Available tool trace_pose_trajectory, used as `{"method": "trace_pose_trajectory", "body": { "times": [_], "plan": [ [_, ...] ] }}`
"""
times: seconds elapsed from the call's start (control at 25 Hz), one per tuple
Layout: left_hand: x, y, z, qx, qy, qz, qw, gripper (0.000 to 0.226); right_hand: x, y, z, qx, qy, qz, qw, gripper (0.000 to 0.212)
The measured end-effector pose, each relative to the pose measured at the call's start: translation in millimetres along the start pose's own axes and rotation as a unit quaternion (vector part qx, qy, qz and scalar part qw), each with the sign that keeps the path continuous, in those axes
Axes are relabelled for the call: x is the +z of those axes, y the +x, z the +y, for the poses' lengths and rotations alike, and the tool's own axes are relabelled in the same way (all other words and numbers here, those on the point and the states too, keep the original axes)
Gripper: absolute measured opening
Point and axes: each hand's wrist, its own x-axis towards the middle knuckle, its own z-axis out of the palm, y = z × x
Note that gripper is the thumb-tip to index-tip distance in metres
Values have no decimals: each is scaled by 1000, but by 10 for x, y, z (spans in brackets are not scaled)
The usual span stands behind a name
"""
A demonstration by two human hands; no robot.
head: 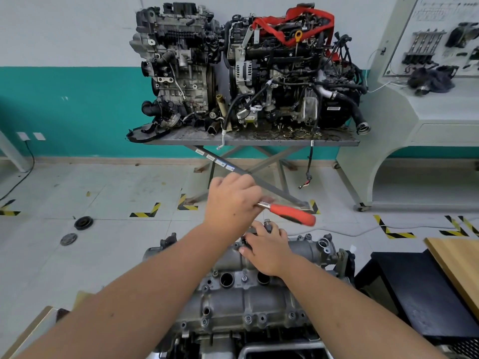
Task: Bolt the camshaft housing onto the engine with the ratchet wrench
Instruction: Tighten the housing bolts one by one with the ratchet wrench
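Note:
The grey cast camshaft housing (248,299) lies on the engine at the bottom centre, with round plug wells and several bolt heads along its edges. My left hand (233,203) grips the head end of a ratchet wrench (293,215); its red handle sticks out to the right, above the housing's far end. My right hand (267,252) rests on the far part of the housing, its fingertips at a small bolt or fitting (267,224) standing up there. Whether the fingers pinch it is hidden.
Two whole engines (246,68) stand on a steel scissor table (248,142) ahead. Two round parts (83,223) lie on the tiled floor at left. A black cabinet (414,294) with a wooden board (461,268) is close on the right, and a white training console (427,104) beyond.

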Motion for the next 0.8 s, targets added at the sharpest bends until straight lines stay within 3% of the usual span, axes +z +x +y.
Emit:
{"method": "trace_pose_trajectory", "body": {
  "times": [0.08,0.2,0.24,0.32,0.4,0.44,0.52,0.6,0.68,0.8],
  "plan": [
    [125,-52,-8,-161,-116,61,978,43,-1,8,-1,0,6,-6,1000,47],
    [226,-58,46,-278,-304,26,911,23,15,-3,19,1,14,0,1000,48],
    [234,-50,86,-313,-378,33,871,19,16,-4,22,0,16,-1,1000,49],
    [227,-6,153,-432,-519,66,735,28,9,-6,13,-3,7,-5,1000,48],
    [208,49,150,-515,-599,53,611,44,2,-3,4,-2,4,-7,1000,47],
    [194,88,117,-539,-619,31,571,50,-1,0,6,0,5,-7,1000,47],
    [130,191,-2,-574,-623,-18,530,46,4,-1,16,2,7,-8,1000,47],
    [38,299,-106,-587,-588,-82,551,30,13,-3,21,-1,6,-11,1000,47],
    [-61,407,-160,-551,-509,-184,635,18,7,1,20,-4,8,-19,1000,47],
    [-163,550,-155,-414,-327,-348,775,15,1,-2,21,-1,14,-23,1000,48]
  ]
}}
